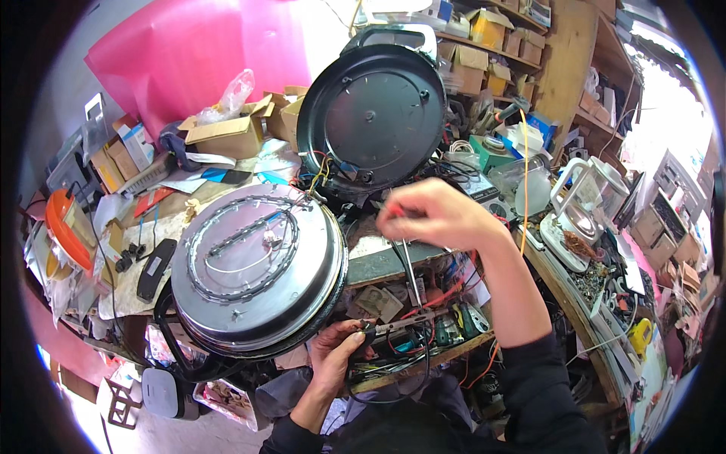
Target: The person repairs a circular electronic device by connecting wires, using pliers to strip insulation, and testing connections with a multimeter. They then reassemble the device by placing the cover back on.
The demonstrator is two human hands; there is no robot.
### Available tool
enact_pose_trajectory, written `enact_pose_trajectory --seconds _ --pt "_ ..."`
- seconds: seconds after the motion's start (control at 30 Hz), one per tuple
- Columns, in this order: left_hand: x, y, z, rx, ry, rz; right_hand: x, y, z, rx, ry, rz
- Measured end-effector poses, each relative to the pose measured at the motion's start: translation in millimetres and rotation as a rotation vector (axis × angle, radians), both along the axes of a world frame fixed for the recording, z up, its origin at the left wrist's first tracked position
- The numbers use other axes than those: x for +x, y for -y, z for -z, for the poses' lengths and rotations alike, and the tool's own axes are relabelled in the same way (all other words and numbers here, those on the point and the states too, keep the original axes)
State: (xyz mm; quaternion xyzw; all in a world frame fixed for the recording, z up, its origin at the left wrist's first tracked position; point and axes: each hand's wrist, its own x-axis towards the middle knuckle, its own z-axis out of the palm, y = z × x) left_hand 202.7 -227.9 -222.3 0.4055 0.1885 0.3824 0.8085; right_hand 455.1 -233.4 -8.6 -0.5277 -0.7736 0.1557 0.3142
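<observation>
At the drawer's near edge my left hand (333,354) is closed, thumb and fingers pinching the dark end of a black cord (426,362), which loops down and to the right. My right hand (442,216) is raised over the bench edge, its fingers closed round a small red thing (398,209) that they mostly hide. A slim silver piece (411,271) and a dark lead hang below that hand. Left of both hands lies a round electric griddle (253,265), its silver underside showing a ring-shaped heating element. Wires join it to a black round cover (370,113) standing upright behind.
An open drawer (412,374) below my hands holds pliers, tools and red wires. Cardboard boxes (227,136) stand at the back left. A glass jug (601,189) stands at the right, past a hanging orange cable (525,174). A black handle panel (156,270) lies left of the griddle.
</observation>
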Motion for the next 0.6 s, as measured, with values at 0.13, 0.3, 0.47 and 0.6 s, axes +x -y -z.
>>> enact_pose_trajectory --seconds 0.13,0.3,0.47,0.6 --pt "2.0 -1.7 2.5 0.059 -0.006 0.038 -12.0 69.9 26.7 -0.079 0.083 0.046" --pt "2.7 1.6 3.2 0.157 0.017 0.122 -38.9 116.0 88.1 -0.085 0.051 0.153" --pt "6.1 7.3 -13.7 0.265 0.046 0.146 -55.6 139.5 106.5 -0.066 0.071 0.205" --pt "9.9 9.8 -25.3 0.333 -0.028 0.152 -40.8 147.9 109.5 0.003 0.065 0.252"
